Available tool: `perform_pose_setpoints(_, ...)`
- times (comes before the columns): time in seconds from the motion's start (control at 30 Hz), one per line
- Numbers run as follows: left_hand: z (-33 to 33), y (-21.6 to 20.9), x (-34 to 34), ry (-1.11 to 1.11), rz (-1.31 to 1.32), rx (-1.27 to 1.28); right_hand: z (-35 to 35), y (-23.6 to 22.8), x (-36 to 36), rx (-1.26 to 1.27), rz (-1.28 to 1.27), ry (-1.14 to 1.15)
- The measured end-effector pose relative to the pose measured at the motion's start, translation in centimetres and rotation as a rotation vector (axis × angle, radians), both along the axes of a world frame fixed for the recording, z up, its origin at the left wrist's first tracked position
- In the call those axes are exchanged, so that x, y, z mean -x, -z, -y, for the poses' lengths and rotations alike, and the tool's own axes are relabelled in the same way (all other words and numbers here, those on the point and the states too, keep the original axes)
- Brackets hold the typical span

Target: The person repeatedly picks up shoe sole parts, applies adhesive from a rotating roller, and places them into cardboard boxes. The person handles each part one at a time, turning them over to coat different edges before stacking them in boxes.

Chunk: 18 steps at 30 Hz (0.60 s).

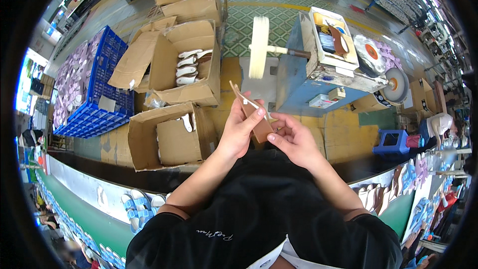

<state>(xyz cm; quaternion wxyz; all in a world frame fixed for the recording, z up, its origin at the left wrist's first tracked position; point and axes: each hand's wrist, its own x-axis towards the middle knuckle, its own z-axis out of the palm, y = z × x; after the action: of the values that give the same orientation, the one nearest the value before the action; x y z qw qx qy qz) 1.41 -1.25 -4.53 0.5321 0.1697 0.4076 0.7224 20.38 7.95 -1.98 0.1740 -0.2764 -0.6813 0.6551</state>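
Note:
Between my hands, in front of my body, is a brown shoe sole (262,130), tilted, with its narrow end pointing up and away and a small white patch near that end. My left hand (237,130) is closed around its left side, the thumb lying over it. The thumb and fingers of my right hand (297,139) pinch its lower right edge. My palms hide part of the sole. Beyond it stands a blue polishing machine (298,87) with a white buffing wheel (259,47) on a shaft.
An open carton (211,77) holds several white and brown soles; a nearer carton (144,144) stands before it. At left is a blue crate (107,65) of purple pieces. A tray (323,62) and grey wheel (395,84) are at right. Behind me run lines of blue sandals (141,203).

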Motion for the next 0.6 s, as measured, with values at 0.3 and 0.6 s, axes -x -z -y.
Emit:
perform_pose_setpoints(0.3, 1.9, -0.9, 0.3, 0.101, 0.003, 0.039, -0.5, -1.2, 0.1, -0.221, -0.087, 0.144)
perform_pose_setpoints(0.6, 0.7, -1.9, -0.7, 0.152, -0.266, -0.122, -3.1, -7.5, 2.5, -0.523, -0.13, 0.063)
